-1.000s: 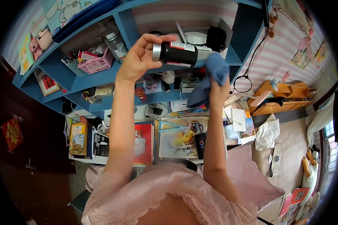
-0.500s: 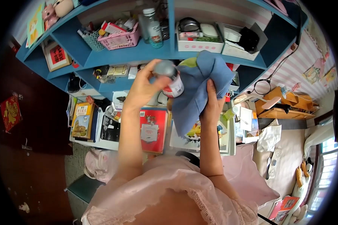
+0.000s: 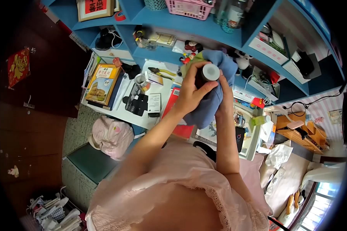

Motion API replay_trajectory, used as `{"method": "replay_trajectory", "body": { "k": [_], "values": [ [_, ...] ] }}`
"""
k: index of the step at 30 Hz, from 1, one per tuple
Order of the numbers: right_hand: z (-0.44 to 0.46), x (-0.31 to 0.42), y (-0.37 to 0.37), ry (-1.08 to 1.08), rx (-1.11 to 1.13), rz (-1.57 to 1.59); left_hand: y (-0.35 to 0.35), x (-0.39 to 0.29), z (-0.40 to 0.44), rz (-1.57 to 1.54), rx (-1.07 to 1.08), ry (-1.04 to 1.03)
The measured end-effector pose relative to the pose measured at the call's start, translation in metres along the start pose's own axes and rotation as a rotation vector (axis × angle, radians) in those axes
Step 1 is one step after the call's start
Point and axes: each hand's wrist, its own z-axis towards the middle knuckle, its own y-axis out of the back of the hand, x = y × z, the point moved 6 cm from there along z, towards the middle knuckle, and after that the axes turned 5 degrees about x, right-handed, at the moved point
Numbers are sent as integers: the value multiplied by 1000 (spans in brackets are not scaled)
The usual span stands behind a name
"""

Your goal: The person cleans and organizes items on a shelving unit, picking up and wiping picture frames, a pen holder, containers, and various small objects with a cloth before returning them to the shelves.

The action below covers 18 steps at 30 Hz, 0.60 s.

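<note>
My left hand [image 3: 192, 92] is closed around a small jar whose grey lid [image 3: 211, 72] faces up toward me. Most of the jar's body is hidden by my fingers and the cloth. A blue cloth [image 3: 204, 113] with a green patch hangs bunched behind and below the jar. My right hand [image 3: 224, 96] grips this cloth, its fingers against the jar's right side. Both hands are raised over the desk, close together. A red book [image 3: 181, 131] lies partly covered beneath them.
The white desk [image 3: 142, 122] carries a glass jar [image 3: 141, 82], yellow-handled pliers [image 3: 162, 73], a yellow book [image 3: 101, 86] and a phone [image 3: 239, 138]. Blue shelves [image 3: 196, 29] rise behind, with a pink basket [image 3: 191, 9]. A pink bag [image 3: 111, 136] rests on the green chair [image 3: 89, 163].
My left hand has brought the jar rightward against the cloth, its lid now toward me. The cloth has gathered around the jar. My view has turned and shifted down toward the desk.
</note>
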Motion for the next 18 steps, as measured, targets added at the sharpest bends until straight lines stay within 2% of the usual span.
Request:
{"method": "replay_trajectory", "body": {
  "k": [1, 3, 4, 7, 8, 11, 13, 16, 17, 18],
  "values": [
    [3, -7, 2, -3, 3, 1, 9, 7, -4, 37, 31, 30],
    [8, -31, 4, -196, 38, -88, 29, 21, -9, -34, 6, 89],
    [9, -37, 5, -198, 33, -88, 37, 26, -11, -37, 7, 93],
    [8, -48, 10, -163, -59, -342, 75, 50, -17, 133, -146, 119],
    [8, -45, 14, -149, -86, -396, 97, 81, -22, 136, -228, 196],
    [8, -26, 31, -122, -135, -381, 156, 146, -51, 319, -400, 355],
    [5, -9, 37, -40, -186, -372, 189, 205, -78, 203, -450, 509],
    [-3, 5, 60, -16, -274, -419, 211, 257, -98, 383, -466, 497],
    [-7, 11, 64, 12, -316, -433, 219, 276, -106, 624, -434, 592],
    [-13, 18, 68, 37, -358, -449, 216, 277, -105, 532, -437, 569]
  ]
}}
